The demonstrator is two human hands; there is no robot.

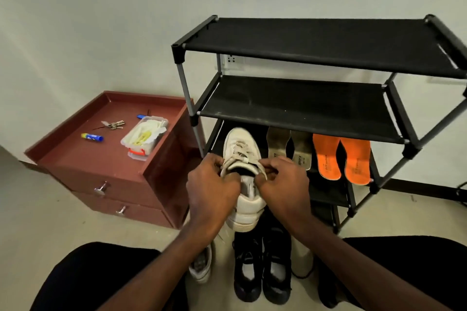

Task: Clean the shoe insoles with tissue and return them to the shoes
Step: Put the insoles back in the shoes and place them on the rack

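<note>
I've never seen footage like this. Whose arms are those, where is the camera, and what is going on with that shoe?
There is no machine here: a person wears a wide-angle camera on the head, looking down at their own arms. The left hand and right hand both hold a white sneaker at its opening. Behind it, on the black shoe rack, lie two beige insoles and two orange insoles. Black shoes stand on the floor. To the left, a red-brown drawer unit carries a clear box of tissues, keys and a small blue tube.

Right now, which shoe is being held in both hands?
The white sneaker, toe pointing at the rack; left hand and right hand grip its collar. The black pair and the other white shoe sit untouched on the floor.
</note>
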